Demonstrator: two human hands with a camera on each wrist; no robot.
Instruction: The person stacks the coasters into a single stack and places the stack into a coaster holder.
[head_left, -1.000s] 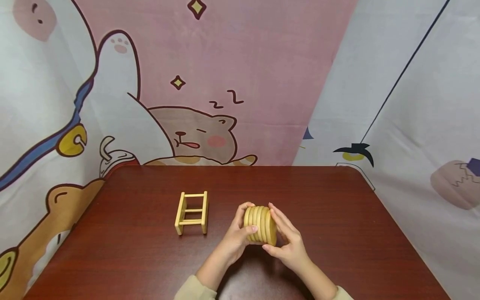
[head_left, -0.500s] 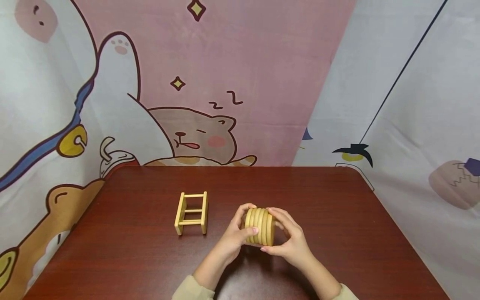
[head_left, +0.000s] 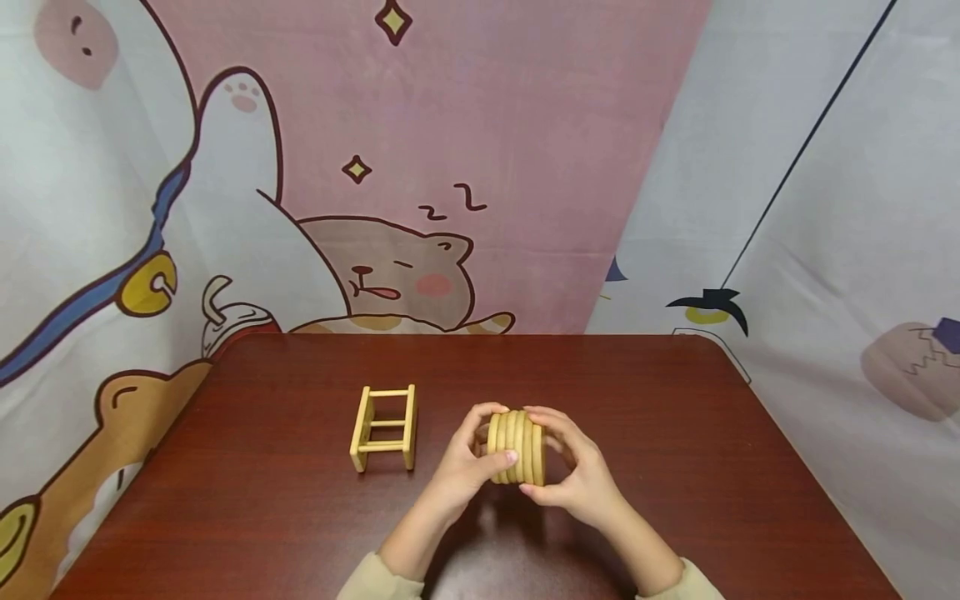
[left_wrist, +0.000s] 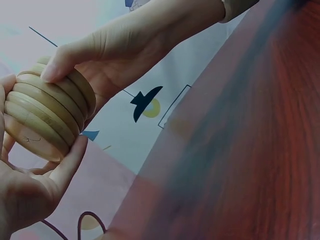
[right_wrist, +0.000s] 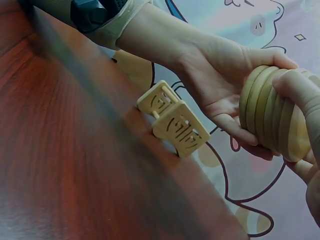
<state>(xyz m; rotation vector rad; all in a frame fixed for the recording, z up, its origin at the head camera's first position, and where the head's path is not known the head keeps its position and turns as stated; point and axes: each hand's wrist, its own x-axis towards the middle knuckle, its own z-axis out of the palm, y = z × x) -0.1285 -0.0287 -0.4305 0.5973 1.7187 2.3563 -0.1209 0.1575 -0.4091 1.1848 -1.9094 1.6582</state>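
Observation:
A stack of several round wooden coasters [head_left: 516,447] is held on its side above the table, between my two hands. My left hand [head_left: 465,467] grips the stack from the left, thumb along its near side and fingers over the far rim. From the right, my right hand [head_left: 583,477] pinches the end coasters, with fingertips on top and thumb below. The left wrist view shows a thin dark mark on the end face of the coasters [left_wrist: 42,112]. The wooden coaster rack [head_left: 384,427], with slatted bars, stands apart to the left.
The dark red-brown table [head_left: 675,417] reaches back to a cartoon-printed cloth [head_left: 540,167]. In the right wrist view the rack [right_wrist: 175,122] shows cut-out patterns in its side panels. A dark device [right_wrist: 95,14] sits on the left sleeve.
My right fingers have shifted left over the top of the stack. The end coaster, which leaned out at the right, now lies closer in line with the others. The rack stays put.

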